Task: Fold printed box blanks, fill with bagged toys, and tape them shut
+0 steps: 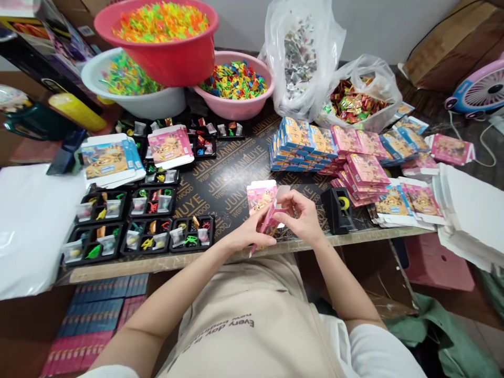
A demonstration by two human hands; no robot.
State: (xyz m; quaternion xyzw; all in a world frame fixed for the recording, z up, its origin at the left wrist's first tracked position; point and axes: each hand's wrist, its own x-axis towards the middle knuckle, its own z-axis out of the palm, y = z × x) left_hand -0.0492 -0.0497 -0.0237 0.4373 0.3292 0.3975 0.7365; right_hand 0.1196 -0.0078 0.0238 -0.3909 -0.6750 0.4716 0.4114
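Observation:
Close to the table's front edge, my left hand (249, 232) grips a small pink printed carton (268, 218) that is tilted on its edge. The fingers of my right hand (302, 216) pinch at its upper flap end, where a pale flap sticks up. Just behind it lies another pink carton (261, 195) with its white flap showing. Right of my right hand stands a black tape dispenser (335, 214) with a yellow-green roll. To the left of my left hand sit several black compartment trays (192, 233) holding small coloured toys and clear sachets. The carton's inside is hidden from me.
Stacked blue boxes (296, 137) and pink boxes (366, 170) stand right of centre. Flat cartons (112, 157) lie at left. Along the back are a red basin (169, 60), a pink basin (238, 105) and plastic bags (299, 58). A small fan (482, 89) is far right.

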